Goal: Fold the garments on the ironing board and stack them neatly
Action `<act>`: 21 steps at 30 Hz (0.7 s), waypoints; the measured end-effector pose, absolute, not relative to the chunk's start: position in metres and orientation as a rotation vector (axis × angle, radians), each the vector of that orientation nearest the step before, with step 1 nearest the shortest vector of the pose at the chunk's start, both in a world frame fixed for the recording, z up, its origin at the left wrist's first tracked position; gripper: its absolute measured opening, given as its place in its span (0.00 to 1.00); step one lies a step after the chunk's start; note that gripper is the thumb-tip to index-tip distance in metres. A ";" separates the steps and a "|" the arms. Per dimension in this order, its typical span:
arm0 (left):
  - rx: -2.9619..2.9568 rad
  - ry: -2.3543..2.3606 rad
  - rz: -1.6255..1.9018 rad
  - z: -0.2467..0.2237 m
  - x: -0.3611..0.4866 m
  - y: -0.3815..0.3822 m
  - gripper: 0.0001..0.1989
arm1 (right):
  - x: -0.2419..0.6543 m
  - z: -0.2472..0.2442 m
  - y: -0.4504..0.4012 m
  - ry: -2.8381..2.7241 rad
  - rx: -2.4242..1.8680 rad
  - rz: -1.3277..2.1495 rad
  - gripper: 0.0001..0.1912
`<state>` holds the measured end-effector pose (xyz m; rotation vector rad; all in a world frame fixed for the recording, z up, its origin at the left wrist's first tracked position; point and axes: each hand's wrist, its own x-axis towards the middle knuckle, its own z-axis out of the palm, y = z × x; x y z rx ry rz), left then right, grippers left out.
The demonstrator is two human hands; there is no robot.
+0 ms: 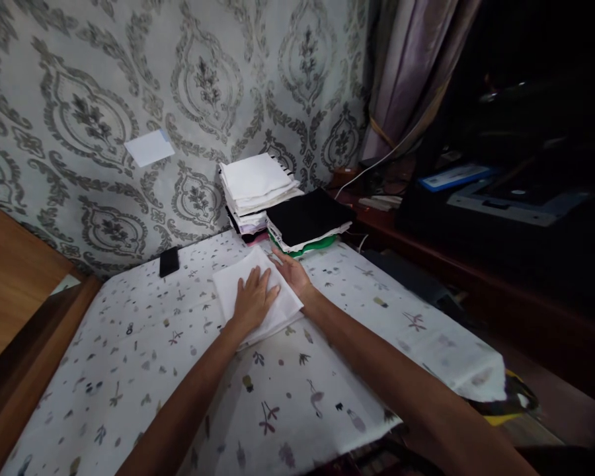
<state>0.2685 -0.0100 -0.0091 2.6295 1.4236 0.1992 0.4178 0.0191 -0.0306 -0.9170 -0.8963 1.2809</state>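
A folded white cloth (285, 305) lies on the table, which has a white patterned cover (149, 350). My left hand (254, 299) rests flat on top of this cloth with its fingers spread. At the cloth's right edge is my right hand (293, 274), its fingers stretched out along the side and the fingertips near the far corner. Just beyond the hands stand two stacks of folded cloth: a taller one with white pieces on top (255, 177), and a lower one topped with black (310, 215) over white and green layers.
A black phone (169, 262) lies near the patterned wall (129, 79). Wooden furniture (20, 277) borders the left side. On the right are a dark red shelf (426, 251), a white cable (377, 164) and a curtain (411, 59).
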 end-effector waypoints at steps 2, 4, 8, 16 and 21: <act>2.647 1.424 0.175 -0.010 0.271 -0.011 0.31 | 0.420 -0.029 0.016 -0.960 -1.028 1.235 0.25; 2.644 1.426 0.139 -0.011 0.273 -0.011 0.31 | 0.419 -0.026 0.013 -1.088 -1.193 1.125 0.24; 2.634 1.261 0.204 -0.012 0.264 0.003 0.24 | 0.406 -0.010 0.003 -1.631 -1.523 0.656 0.25; 2.294 1.631 0.576 0.009 0.178 0.097 0.12 | 0.367 0.024 0.010 -2.169 -1.900 0.445 0.26; 2.203 1.441 0.440 0.003 0.158 0.129 0.09 | 0.347 0.011 0.006 -2.164 -1.925 0.455 0.34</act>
